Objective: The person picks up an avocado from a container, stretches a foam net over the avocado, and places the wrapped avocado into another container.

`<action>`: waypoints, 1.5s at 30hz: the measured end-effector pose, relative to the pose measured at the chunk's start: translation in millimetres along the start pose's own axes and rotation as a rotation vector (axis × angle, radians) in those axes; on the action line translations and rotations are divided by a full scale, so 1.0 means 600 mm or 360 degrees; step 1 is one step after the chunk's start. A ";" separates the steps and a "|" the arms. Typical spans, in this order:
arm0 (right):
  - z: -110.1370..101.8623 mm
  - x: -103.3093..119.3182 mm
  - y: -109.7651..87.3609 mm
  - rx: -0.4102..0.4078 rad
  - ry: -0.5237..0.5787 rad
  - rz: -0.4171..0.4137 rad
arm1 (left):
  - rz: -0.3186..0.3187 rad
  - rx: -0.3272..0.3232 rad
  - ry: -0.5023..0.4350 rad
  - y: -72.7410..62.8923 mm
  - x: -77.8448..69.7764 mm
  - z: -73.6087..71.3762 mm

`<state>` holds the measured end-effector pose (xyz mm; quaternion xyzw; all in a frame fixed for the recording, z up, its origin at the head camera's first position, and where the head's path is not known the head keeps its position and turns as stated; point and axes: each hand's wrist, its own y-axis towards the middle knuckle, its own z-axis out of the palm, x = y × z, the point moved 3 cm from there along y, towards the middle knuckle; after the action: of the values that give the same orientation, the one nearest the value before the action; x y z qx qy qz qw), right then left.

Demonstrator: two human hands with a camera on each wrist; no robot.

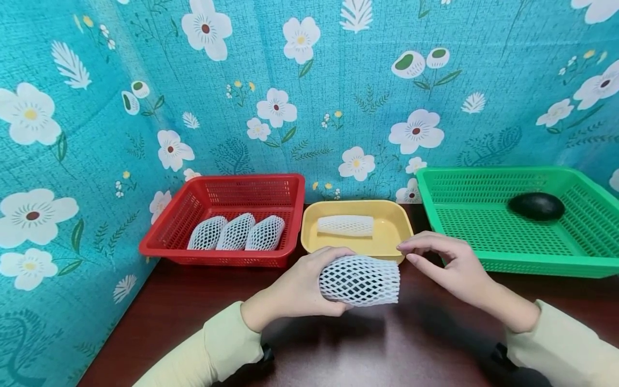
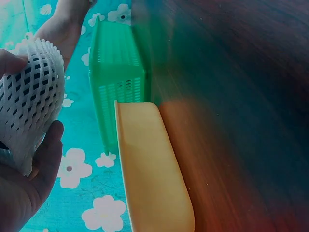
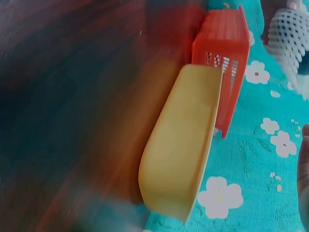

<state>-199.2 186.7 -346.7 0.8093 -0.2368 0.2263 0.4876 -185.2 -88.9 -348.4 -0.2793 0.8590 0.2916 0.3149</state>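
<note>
My left hand [image 1: 316, 282] grips a white foam net sleeve [image 1: 360, 280] by its left end, thumb below and fingers above. Something dark and rounded shows through the mesh. The sleeve's right end reaches past it as an open tube. My right hand [image 1: 452, 266] is just right of that end, thumb and fingers apart with nothing between them. In the left wrist view the bulging sleeve [image 2: 36, 87] sits between my left thumb and fingers. Behind both hands, a flat foam net sleeve [image 1: 345, 226] lies in a yellow tray [image 1: 387, 244].
A red basket [image 1: 220, 258] at the left holds several net-wrapped pieces [image 1: 236, 232]. The green basket [image 1: 532, 266] at the right holds one glossy black oval fruit [image 1: 537, 206]. A flowered blue cloth [image 1: 329, 129] hangs behind the dark wooden table [image 1: 387, 349].
</note>
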 end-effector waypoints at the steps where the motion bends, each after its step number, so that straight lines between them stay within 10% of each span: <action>1: -0.004 -0.001 0.000 -0.0001 -0.0007 -0.0028 | 0.0012 0.0000 0.0005 0.001 -0.001 0.000; 21: -0.128 -0.049 0.013 -0.0063 -0.0573 -0.0303 | 0.0060 -0.0054 -0.0014 0.010 -0.023 -0.016; 45: -0.254 -0.119 -0.026 0.0113 -0.1235 0.0346 | -0.0414 -0.0434 -0.0002 -0.039 0.041 -0.108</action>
<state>-266.1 341.3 -335.8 0.8212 -0.4796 -0.0377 0.3070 -210.0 -155.6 -332.5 -0.4279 0.7679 0.3623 0.3097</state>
